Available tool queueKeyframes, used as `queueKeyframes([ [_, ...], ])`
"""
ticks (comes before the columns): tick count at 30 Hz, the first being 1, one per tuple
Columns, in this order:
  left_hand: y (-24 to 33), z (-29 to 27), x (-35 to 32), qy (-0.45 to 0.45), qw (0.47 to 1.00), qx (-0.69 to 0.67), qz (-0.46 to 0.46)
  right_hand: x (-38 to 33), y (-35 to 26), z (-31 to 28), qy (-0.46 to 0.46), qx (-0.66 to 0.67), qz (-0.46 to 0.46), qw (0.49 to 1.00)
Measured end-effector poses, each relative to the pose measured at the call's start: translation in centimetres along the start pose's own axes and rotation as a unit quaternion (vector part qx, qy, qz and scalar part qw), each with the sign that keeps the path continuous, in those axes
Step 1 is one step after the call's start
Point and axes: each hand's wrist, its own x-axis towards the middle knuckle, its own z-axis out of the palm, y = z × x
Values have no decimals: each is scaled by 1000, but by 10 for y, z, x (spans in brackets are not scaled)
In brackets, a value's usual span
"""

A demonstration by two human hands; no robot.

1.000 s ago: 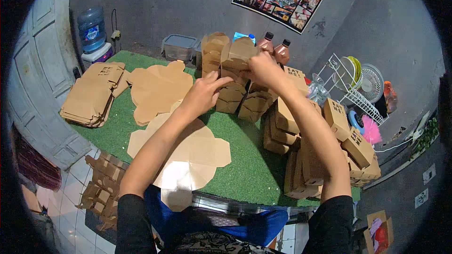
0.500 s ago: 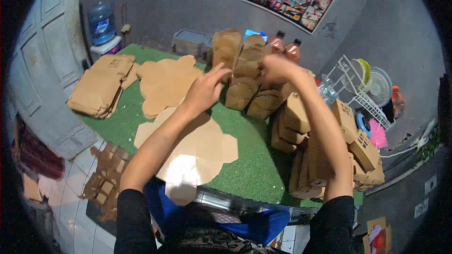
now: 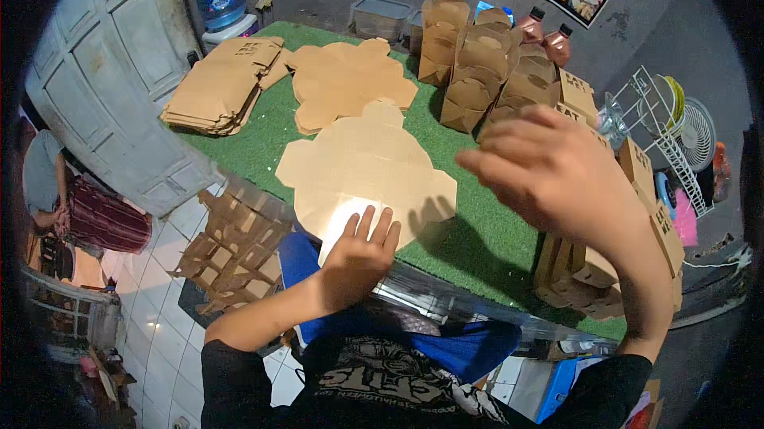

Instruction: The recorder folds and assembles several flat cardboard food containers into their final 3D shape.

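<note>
A flat, die-cut brown cardboard box blank (image 3: 362,162) with rounded flaps lies on the green turf-covered table in front of me. My left hand (image 3: 362,258) rests on its near part, fingers spread and nothing held. Raised to the right of the blank is my right hand (image 3: 549,170), slightly blurred, with its fingers stretched out and nothing visible in them. Its shadow falls over the blank and the table. Beyond lies a pile of similar blanks (image 3: 346,79). Opened boxes (image 3: 477,67) with upright flaps stand in rows behind my right hand.
Folded flat cardboard (image 3: 223,87) is stacked at the far left of the table (image 3: 477,258). Closed boxes (image 3: 577,266) are piled along the right side, near a white dish rack (image 3: 676,158). Lattice-like cardboard (image 3: 235,246) is on the floor; another person (image 3: 48,182) sits at the left.
My left hand has come back toward me and down onto the near blank. My right hand has left the opened boxes and moved nearer. The whole view has shifted.
</note>
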Motion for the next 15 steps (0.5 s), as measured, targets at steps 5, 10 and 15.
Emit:
queueKeyframes([
  [5,-8,-28,2,11,996,-87,-10,-46,-52,-27,25,24,34,999],
  [10,-23,-37,10,13,917,-386,-95,-93,-86,-20,-4,83,62,995],
  [15,-36,-50,14,-5,865,-467,-186,-116,-103,8,35,197,116,973],
])
